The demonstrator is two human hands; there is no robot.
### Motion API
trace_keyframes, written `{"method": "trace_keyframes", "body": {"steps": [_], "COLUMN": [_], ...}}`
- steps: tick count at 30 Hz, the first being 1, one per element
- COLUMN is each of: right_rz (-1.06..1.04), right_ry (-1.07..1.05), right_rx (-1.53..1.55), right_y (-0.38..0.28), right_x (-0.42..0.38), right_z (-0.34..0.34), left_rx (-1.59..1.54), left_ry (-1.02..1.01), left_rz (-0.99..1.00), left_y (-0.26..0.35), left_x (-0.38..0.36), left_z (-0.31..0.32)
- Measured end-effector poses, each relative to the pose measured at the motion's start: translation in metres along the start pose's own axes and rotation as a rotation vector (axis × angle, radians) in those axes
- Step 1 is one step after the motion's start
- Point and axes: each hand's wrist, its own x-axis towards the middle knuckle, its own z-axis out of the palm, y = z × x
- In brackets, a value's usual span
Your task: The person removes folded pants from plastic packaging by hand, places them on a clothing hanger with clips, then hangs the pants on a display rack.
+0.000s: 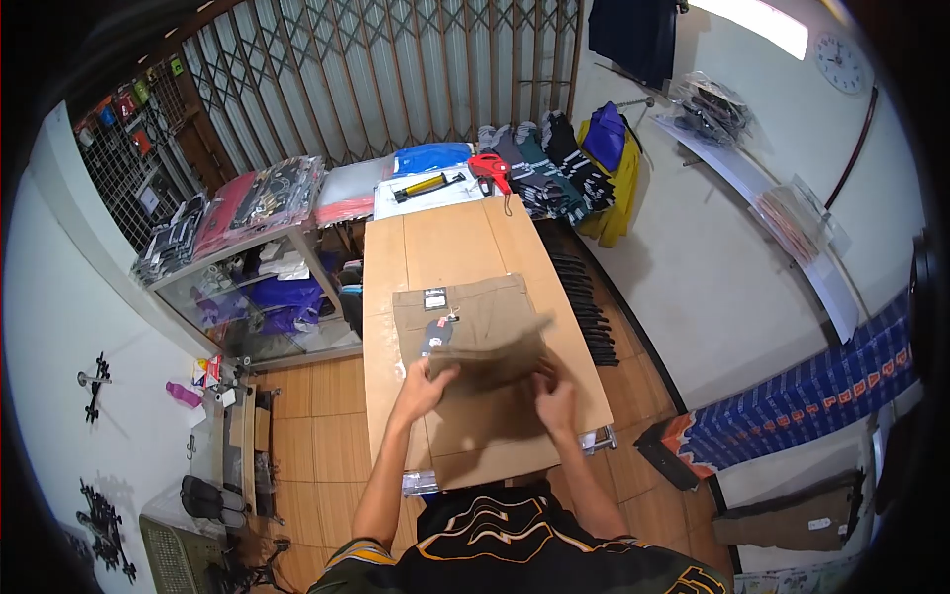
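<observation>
Brown trousers (485,302) lie on the cardboard-topped table (445,233) in front of me, waistband toward the far end. A dark hang tag (436,339) and a small label (434,299) show on their left side. The lower part of the trousers is raised and folded back over the upper part, its lifted edge smeared by motion. My left hand (423,391) pinches the left side of this raised fold. At the fold's right side, my right hand (554,401) has its fingers closed on the fabric.
Beyond the table lie a red tool (489,170), a yellow-and-black pump (428,186) and bagged garments (262,198) on a glass case (287,287). Folded clothes (549,173) are piled at back right. A blue box stack (792,406) stands on the right.
</observation>
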Motion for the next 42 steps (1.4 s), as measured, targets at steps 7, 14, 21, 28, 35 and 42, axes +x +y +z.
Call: {"method": "trace_keyframes", "body": {"steps": [7, 14, 21, 28, 35, 42], "right_rz": [0.111, -0.014, -0.407, -0.416, -0.386, -0.182], "right_ry": [0.133, 0.068, -0.16, -0.181, -0.163, -0.031], "right_rx": [0.279, 0.09, -0.615, -0.835, -0.797, -0.562], "right_y": [0.034, -0.009, -0.013, 0.012, 0.019, 0.042], "right_x": [-0.006, -0.023, -0.076, -0.087, -0.12, -0.263], "right_z": [-0.08, -0.057, 0.01, 0.021, 0.008, -0.023], "left_rx": [-0.107, -0.14, 0.884, 1.042, 0.995, 0.656], "left_ry": [-0.435, -0.035, 0.22, 0.196, 0.205, 0.147], "left_rz": [-0.127, -0.028, 0.219, 0.239, 0.238, 0.319], "left_y": [-0.011, -0.053, -0.076, -0.091, -0.104, -0.102], "left_x": [-0.084, -0.072, -0.084, -0.086, -0.122, -0.26], "left_z": [-0.003, 0.039, 0.084, 0.09, 0.092, 0.071]}}
